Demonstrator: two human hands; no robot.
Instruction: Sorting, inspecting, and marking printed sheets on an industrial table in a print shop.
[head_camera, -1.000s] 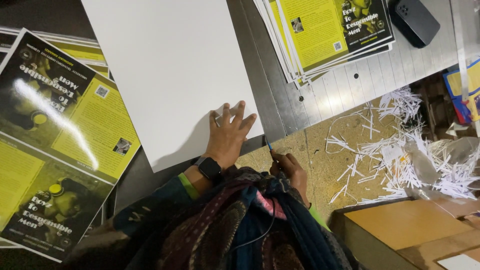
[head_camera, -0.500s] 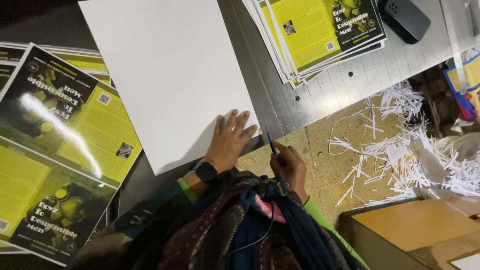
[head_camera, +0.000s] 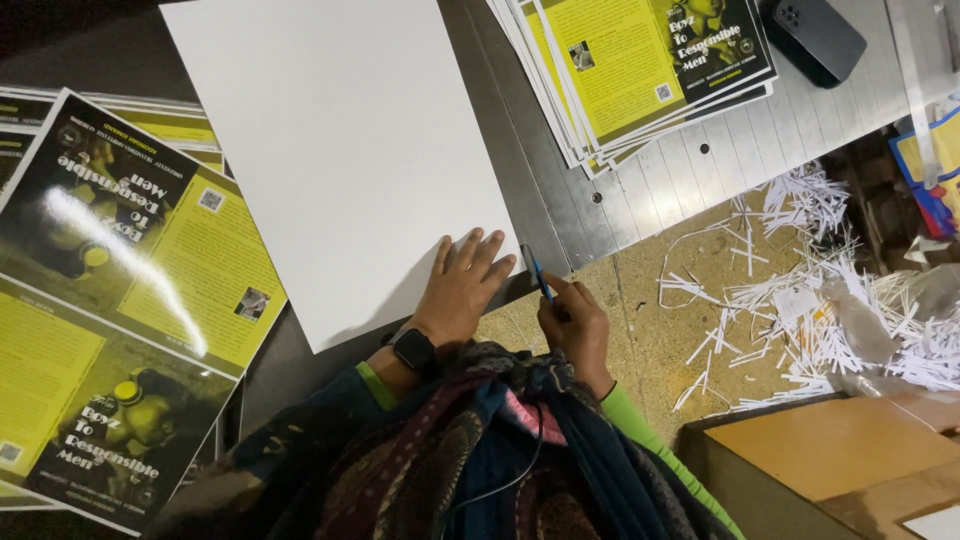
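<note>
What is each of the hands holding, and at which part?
The right hand grips a thin blue tool by its lower end. The left hand holds nothing; it lies flat on the near corner of the white sheet.

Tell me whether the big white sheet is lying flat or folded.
Flat and spread. The white sheet lies unfolded on the grey table, with the left hand pressing its near corner.

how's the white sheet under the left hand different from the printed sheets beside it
The white sheet is blank and lies singly; the printed sheets are yellow and black with pictures, fanned in a stack. The left hand presses the white sheet; the printed sheets lie untouched. Both lie flat on the table.
</note>
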